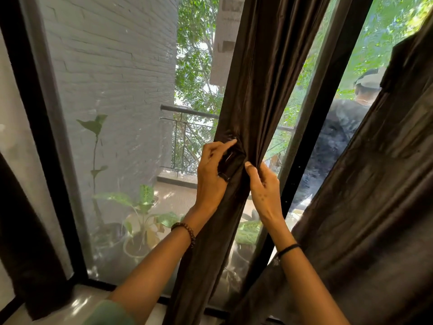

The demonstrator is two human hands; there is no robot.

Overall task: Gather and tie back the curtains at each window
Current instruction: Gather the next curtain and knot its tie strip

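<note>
A dark brown curtain hangs in front of the window, bunched into a narrow column at its middle. My left hand grips the gathered fabric from the left, with a dark strip of cloth, perhaps a tie-back, held under its fingers. My right hand pinches the same bunch from the right, thumb pressed into the folds. A second dark curtain panel hangs loose on the right, and a third at the far left edge.
A black window frame and a black mullion bound the mesh-screened glass. Outside are potted plants, a balcony railing, a white brick wall and a person in dark clothes. A pale sill runs below.
</note>
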